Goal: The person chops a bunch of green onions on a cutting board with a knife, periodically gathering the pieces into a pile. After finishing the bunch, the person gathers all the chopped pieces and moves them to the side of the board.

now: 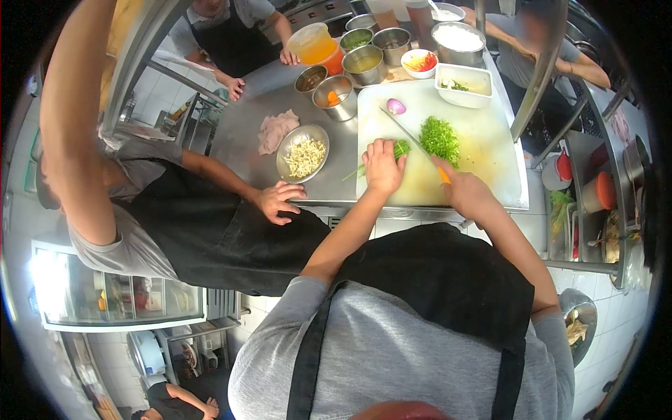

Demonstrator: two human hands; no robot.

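On the white cutting board [413, 192], my left hand [383, 166] presses down on a small bunch of green herbs [400, 148], its fingers together. My right hand [470, 194] is wrapped round the orange handle of a knife [413, 137], whose blade points up and left across the board, just right of the herbs. A heap of chopped greens [439, 141] lies right of the blade. Near the knife tip rests a purple onion piece [395, 106].
A bowl of sprouts [306, 155], pale raw meat [278, 131] and a metal pot [334, 98] stand left of the board. Beyond it are a white container [463, 85] and several pots. A co-worker's hand [278, 201] rests at the table edge; other people stand around.
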